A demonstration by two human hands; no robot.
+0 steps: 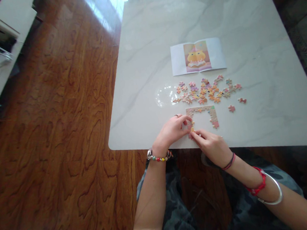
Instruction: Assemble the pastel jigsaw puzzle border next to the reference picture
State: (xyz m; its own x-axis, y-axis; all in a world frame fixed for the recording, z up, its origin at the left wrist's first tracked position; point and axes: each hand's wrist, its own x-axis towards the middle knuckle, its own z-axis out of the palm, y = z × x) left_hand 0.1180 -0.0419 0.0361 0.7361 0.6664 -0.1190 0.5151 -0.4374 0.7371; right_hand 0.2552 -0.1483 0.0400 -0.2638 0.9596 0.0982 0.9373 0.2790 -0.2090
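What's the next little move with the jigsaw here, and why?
Probably press the piece down into the frame's left side: both the left hand and right hand pinch there, where that side ends short.

Fingertips of the left hand (172, 129) and right hand (211, 144) meet over the lower left end of the puzzle frame (202, 115), hiding the pieces there; whether either pinches a piece cannot be told. The loose pieces (207, 90) are too small for their prints to be read, and the reference sheet (198, 56) shows only a blurry yellow figure. The counter (242, 21) is cut off at the top edge, both forearms at the bottom.
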